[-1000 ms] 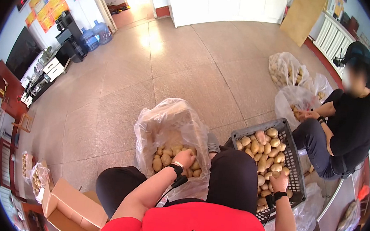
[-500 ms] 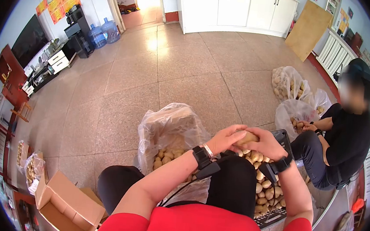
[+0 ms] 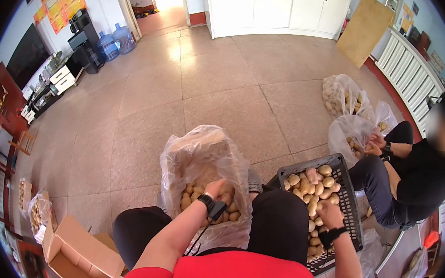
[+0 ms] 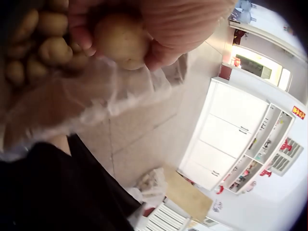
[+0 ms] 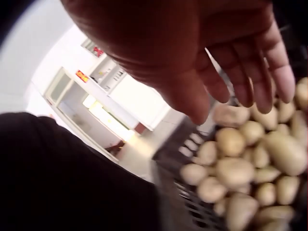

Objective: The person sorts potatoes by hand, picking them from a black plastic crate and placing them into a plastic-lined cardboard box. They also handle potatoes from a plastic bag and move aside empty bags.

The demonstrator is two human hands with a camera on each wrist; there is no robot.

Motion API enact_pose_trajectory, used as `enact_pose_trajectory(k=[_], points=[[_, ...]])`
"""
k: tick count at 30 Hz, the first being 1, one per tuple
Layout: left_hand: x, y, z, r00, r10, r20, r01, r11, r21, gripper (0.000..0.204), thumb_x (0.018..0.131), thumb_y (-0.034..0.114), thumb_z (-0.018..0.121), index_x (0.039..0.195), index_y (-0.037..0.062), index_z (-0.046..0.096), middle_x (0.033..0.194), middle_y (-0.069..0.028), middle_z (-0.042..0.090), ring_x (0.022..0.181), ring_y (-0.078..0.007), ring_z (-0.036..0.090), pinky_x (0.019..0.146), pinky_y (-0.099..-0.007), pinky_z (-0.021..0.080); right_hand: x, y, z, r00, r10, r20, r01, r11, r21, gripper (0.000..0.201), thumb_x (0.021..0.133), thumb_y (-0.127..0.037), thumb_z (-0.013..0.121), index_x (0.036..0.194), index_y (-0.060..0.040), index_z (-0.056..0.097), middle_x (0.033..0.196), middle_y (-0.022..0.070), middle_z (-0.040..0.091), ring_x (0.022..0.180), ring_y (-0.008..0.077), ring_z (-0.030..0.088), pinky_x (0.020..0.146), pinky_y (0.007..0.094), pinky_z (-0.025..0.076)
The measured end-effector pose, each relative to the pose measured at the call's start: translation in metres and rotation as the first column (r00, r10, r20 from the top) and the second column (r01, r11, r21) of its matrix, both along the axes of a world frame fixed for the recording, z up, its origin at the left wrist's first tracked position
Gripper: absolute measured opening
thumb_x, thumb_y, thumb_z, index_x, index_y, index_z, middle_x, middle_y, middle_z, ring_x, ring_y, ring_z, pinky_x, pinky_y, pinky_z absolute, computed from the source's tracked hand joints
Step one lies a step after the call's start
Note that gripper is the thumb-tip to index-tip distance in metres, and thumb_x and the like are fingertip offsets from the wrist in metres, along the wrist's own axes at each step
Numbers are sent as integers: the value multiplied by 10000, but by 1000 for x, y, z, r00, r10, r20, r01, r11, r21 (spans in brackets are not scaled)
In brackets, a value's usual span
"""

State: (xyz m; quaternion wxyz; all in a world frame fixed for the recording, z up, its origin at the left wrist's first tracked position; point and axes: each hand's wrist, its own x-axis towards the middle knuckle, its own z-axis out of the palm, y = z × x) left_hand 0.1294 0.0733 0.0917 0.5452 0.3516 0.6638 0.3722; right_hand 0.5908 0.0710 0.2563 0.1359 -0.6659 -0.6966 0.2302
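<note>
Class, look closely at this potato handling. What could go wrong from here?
1. The left grip holds a potato above others in the clear plastic bag; if it slipped, it might bruise.
2. That bag's loose, crumpled film lies close beneath the left arm, so it might snag.
3. The empty right grip is over loosely piled potatoes in the black crate; pulling one out could set others rolling.

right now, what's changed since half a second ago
The left grip has swung left, away from the right grip, and is at the bag-lined box, holding a potato. The right grip has let go of the potato both were touching and drawn back toward the body, empty over the black crate. The bag-lined box and black crate stand where they were.
</note>
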Motion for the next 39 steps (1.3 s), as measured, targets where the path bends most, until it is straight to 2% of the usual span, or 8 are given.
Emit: enact_pose_trajectory(k=[8,20,21,22,27,35,37,39], points=[[-6,-45,-7,985,146,-92,-166,941,-293,337,769,346,561,899,40,621,652,-101,570,490,-223,529,431,-337,414,53,-72,-85,909,-172,379,222,971,-91,638,689,-226,673,1249,-40,431,1197,230,488,1102,435,463,931,479,407],[-19,-51,-80,994,69,-80,-74,995,-73,461,761,412,612,1063,70,551,897,-149,609,914,-380,582,621,-393,529,90,-56,-114,883,-189,429,268,954,-131,557,678,-66,573,1223,-40,460,1248,236,428,1184,412,400,998,440,364],[-26,-46,-71,777,-340,-530,356,931,-75,475,740,443,642,1036,80,563,907,-160,613,950,-388,563,713,-427,504,94,-51,-120,894,-149,422,247,950,-189,561,672,-58,575,1223,-54,467,1238,234,434,1183,411,400,999,443,361],[-29,-41,-63,230,-533,-814,678,688,-259,490,719,473,671,1008,90,575,916,-171,617,985,-396,543,806,-461,480,105,-53,-122,901,-121,417,240,939,-246,567,666,-49,578,1223,-67,475,1228,231,439,1182,410,400,1001,447,358],[-35,-37,-79,383,-463,-799,595,785,-170,539,589,464,784,953,109,607,817,-159,616,902,-375,545,837,-459,454,92,-47,-112,818,-81,570,295,909,-293,396,800,-114,515,1195,-139,484,1102,196,532,931,381,607,739,463,510],[-47,-24,-122,353,-500,-791,557,791,-251,361,650,370,734,797,60,622,723,-158,610,801,-359,572,682,-409,515,97,-53,-127,756,-131,641,298,941,-160,457,773,-290,651,1147,-81,492,1152,216,535,1140,396,489,871,423,481],[-79,-16,-198,781,-250,-573,344,937,60,383,641,414,734,712,54,624,695,-170,610,768,-353,584,671,-381,512,98,-55,-120,803,-164,573,319,930,-181,434,762,-256,645,1123,-69,493,1085,213,575,1111,375,509,860,416,481],[-51,-17,-143,644,-338,-687,362,925,-116,375,670,405,725,769,58,625,750,-154,627,787,-325,599,688,-381,512,99,-60,-119,831,-221,510,361,912,-194,433,747,-231,639,1115,-61,488,1039,211,598,1069,351,537,851,415,479]])
